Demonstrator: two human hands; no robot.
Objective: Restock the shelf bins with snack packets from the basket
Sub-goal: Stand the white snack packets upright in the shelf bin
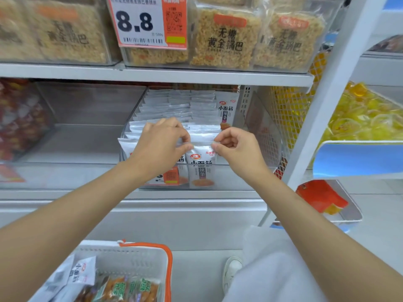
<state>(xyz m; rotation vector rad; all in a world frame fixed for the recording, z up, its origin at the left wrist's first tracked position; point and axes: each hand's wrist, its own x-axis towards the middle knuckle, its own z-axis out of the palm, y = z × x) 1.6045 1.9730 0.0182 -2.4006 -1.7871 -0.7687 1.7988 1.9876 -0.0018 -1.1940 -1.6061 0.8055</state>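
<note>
Together, the left hand [162, 140] and right hand [236, 147] hold one white snack packet [201, 168] upright at the front of the clear bin [225, 178], probably to seat it in line with the rows behind. Each grip is nearly closed, pinching the packet's top edge. Below the bin, the basket [169, 264] holds more packets.

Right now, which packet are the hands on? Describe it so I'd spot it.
Below the big 8.8 price tag sits a clear bin packed with white packets. The packet stands in its front row, the only one pinched at its top edge by the left hand and right hand.
</note>
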